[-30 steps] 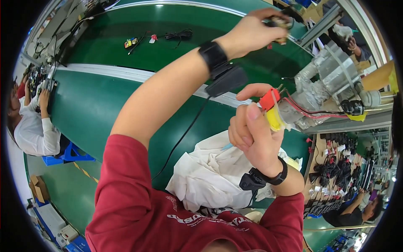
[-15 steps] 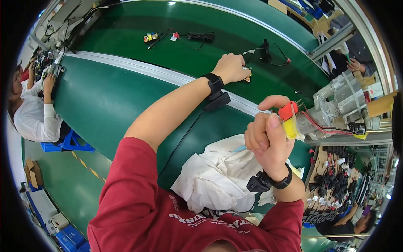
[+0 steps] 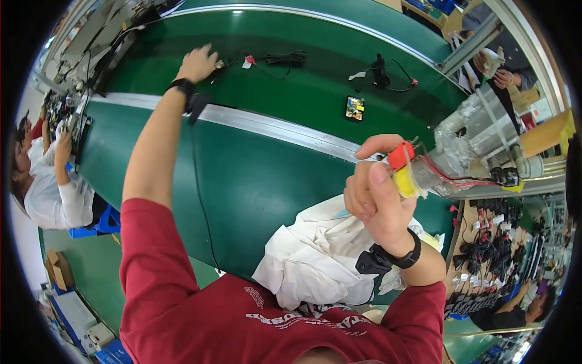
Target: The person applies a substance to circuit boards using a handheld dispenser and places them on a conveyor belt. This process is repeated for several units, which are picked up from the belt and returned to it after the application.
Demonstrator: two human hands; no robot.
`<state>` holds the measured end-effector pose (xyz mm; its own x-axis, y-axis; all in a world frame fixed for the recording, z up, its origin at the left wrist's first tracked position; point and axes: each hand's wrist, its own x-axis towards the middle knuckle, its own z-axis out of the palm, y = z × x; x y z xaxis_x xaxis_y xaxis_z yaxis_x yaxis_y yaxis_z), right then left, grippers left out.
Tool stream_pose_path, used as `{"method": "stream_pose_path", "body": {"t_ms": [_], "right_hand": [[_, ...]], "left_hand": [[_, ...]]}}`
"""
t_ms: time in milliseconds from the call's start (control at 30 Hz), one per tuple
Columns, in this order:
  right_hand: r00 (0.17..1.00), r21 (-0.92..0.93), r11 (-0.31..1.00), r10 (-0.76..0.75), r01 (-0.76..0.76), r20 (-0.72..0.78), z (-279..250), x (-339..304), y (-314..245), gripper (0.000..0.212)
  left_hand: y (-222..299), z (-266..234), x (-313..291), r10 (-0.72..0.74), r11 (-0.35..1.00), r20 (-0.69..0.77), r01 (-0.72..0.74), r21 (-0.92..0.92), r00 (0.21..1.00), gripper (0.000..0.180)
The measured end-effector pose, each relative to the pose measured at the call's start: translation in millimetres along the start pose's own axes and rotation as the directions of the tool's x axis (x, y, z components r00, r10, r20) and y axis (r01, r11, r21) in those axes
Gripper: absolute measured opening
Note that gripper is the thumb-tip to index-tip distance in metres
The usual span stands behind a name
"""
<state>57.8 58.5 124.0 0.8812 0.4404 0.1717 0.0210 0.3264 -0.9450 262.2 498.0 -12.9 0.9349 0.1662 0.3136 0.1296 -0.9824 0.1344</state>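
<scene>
My left hand [image 3: 199, 64] reaches over the far green surface at the left, fingers apart. Beside its fingertips is a small dark item [image 3: 220, 63], partly covered by the hand. Farther right, a small flat black device with yellow labels [image 3: 355, 108] lies by itself. My right hand [image 3: 382, 203] is raised at the right with its fingers curled, next to the red and yellow end [image 3: 402, 173] of a foil-wrapped fixture [image 3: 473, 142]. What its fingers hold, if anything, is hidden. Black straps with small units circle both wrists.
A coiled black cable [image 3: 286, 58], a red-tipped piece with a white tag [image 3: 249, 62] and another black cable [image 3: 381, 71] lie on the far surface. A metal rail [image 3: 273, 130] crosses the bench. White cloth [image 3: 309, 255] lies before me. A person in white [image 3: 51, 176] sits left.
My left hand has left the yellow-labelled device and moved far left to the small item there. The device now lies uncovered. My right hand stays curled by the fixture's red and yellow end.
</scene>
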Motion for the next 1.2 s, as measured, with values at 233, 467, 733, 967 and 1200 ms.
{"method": "stream_pose_path", "body": {"t_ms": [233,467,733,967,1200], "right_hand": [[1.000,0.013,1.000,0.001,-0.001,-0.015,-0.3,6.5,0.5,0.026],[1.000,0.015,1.000,0.000,0.000,-0.010,-1.1,5.1,1.2,0.024],[0.999,0.006,1.000,0.009,-0.009,-0.042,-7.0,4.1,-1.5,0.024],[0.989,0.005,0.998,0.058,-0.058,-0.139,2.4,10.2,-14.3,0.022],[0.979,-0.121,0.992,-0.006,-0.019,-0.205,9.7,19.7,-29.2,0.031]], "left_hand": [[34.3,-31.8,-27.4,0.169,0.865,0.169,-0.064,-0.497,0.971,0.032],[46.2,-64.2,-19.6,0.169,0.739,0.655,0.345,-0.579,0.737,0.025],[157.2,-119.3,-125.3,0.254,-0.193,0.404,0.455,-0.869,0.879,0.035],[219.1,-104.4,-218.8,0.405,-0.383,0.599,0.723,-0.575,0.690,0.033],[250.2,-102.5,-267.9,0.592,-0.295,0.621,0.855,-0.428,0.515,0.038]]}}
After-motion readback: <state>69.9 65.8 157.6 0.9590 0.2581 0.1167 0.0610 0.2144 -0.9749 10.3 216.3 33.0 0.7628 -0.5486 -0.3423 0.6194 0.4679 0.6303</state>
